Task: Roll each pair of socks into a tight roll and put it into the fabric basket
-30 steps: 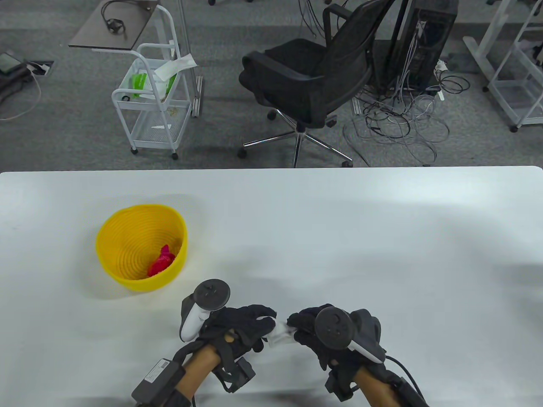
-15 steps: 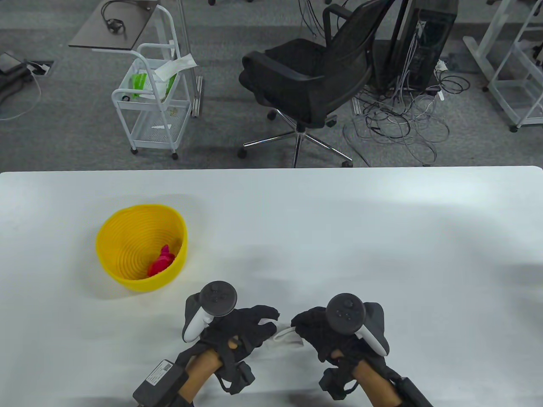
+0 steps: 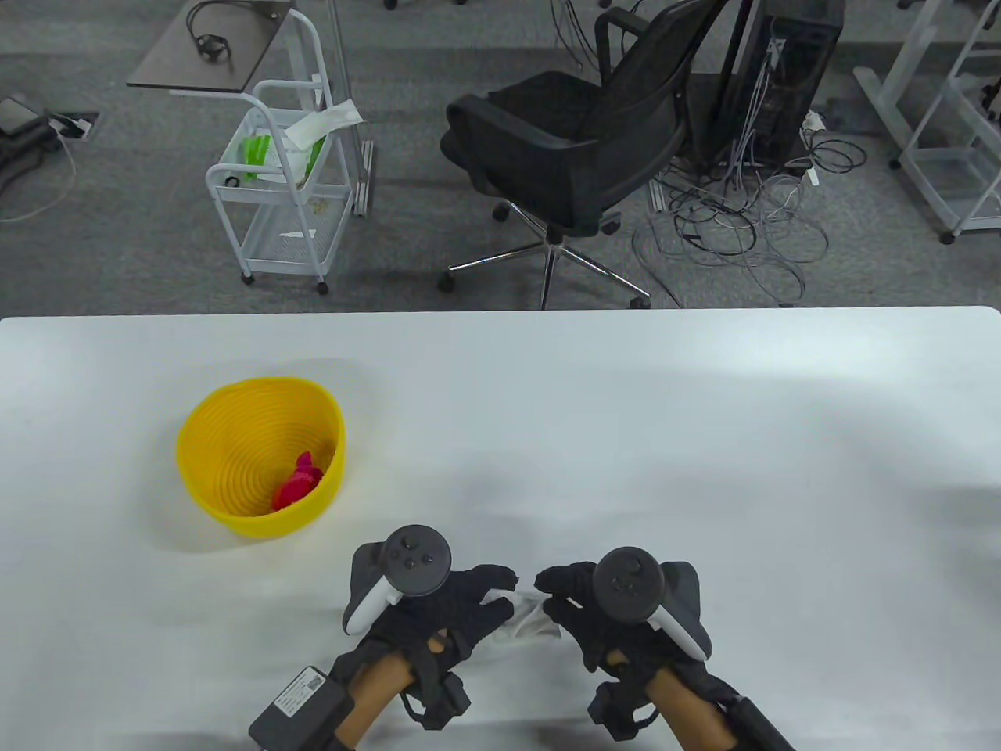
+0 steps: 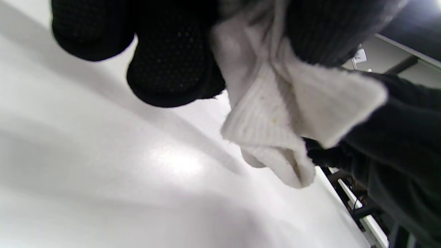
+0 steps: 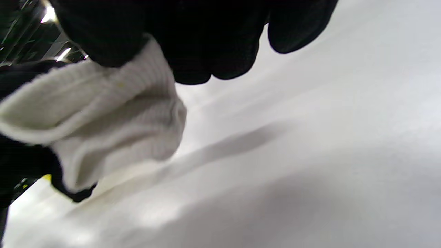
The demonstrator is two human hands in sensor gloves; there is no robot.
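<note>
Both hands meet low over the near edge of the worktop (image 3: pixel 626 407), sharing one white sock (image 3: pixel 532 622); the left hand (image 3: pixel 438 606) has its fingers curled round one end, the right hand (image 3: pixel 602 618) pinches the other; the sock hangs just above the surface, partly bunched; the yellow basket (image 3: pixel 205 477) stands well apart to the left, a red roll (image 3: pixel 297 485) inside it.

Black office chair (image 3: pixel 563 149), white wire cart (image 3: pixel 281 195) (green item inside), tangled floor cables (image 3: pixel 743 219)
</note>
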